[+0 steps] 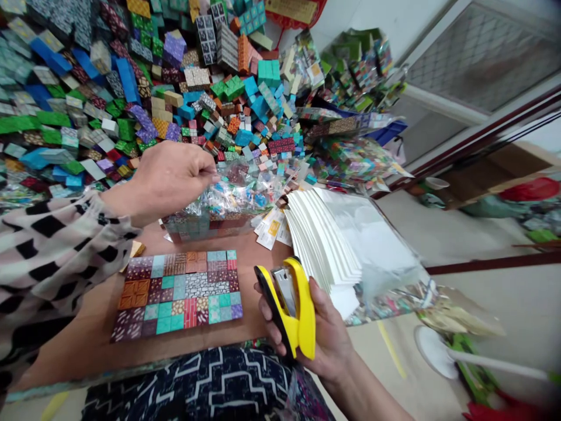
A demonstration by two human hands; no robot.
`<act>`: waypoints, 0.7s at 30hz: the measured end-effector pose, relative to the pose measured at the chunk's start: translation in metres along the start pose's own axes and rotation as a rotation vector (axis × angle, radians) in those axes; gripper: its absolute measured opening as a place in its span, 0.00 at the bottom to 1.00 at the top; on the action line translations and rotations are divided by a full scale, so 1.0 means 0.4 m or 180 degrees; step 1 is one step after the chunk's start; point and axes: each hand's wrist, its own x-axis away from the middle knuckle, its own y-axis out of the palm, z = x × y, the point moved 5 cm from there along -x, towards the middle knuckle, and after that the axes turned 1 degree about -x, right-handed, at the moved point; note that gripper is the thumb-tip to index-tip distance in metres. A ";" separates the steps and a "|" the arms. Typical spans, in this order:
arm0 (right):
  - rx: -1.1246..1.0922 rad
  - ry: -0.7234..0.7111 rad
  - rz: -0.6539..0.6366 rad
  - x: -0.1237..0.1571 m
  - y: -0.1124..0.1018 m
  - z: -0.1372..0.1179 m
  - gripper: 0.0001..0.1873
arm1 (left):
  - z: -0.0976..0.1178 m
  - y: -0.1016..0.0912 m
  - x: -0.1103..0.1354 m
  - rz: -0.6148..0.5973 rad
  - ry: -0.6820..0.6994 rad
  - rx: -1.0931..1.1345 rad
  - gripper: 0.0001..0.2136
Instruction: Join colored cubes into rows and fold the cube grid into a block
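My right hand is wrapped round a yellow and black stapler, held upright over the table's front edge. Its metal staple channel faces up and left. My left hand reaches over a box filled with small clear plastic packets. Thumb and fingers are pinched together there; whatever they hold, if anything, is too small to make out. Below that hand, a flat rectangle of patterned blocks in brown, teal, grey and orange lies on the brown tabletop.
A big heap of colourful patterned blocks covers the back. Right of the box are a fanned stack of white cards, a clear plastic bag and some small printed cards. Filled bags stand at the back right.
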 end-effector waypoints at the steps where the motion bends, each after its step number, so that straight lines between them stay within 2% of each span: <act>1: 0.0001 0.0011 0.0058 -0.001 -0.003 0.002 0.30 | -0.001 0.001 -0.001 0.0015 -0.0011 0.0000 0.17; 5: -0.0004 0.0108 0.0219 -0.003 -0.009 0.008 0.35 | -0.002 -0.001 -0.004 0.0032 -0.0132 -0.0004 0.17; 11: 0.0001 0.0106 0.0206 -0.007 -0.005 0.008 0.37 | 0.011 -0.010 -0.001 -0.0104 -0.0287 0.0037 0.17; 17: -0.0293 0.0031 -0.0406 -0.012 0.006 0.018 0.34 | 0.005 -0.012 0.000 -0.0125 -0.0306 0.0005 0.19; 21: -0.0163 0.0024 -0.0809 -0.002 -0.018 0.032 0.36 | 0.002 -0.011 0.002 -0.0179 -0.0479 0.0001 0.22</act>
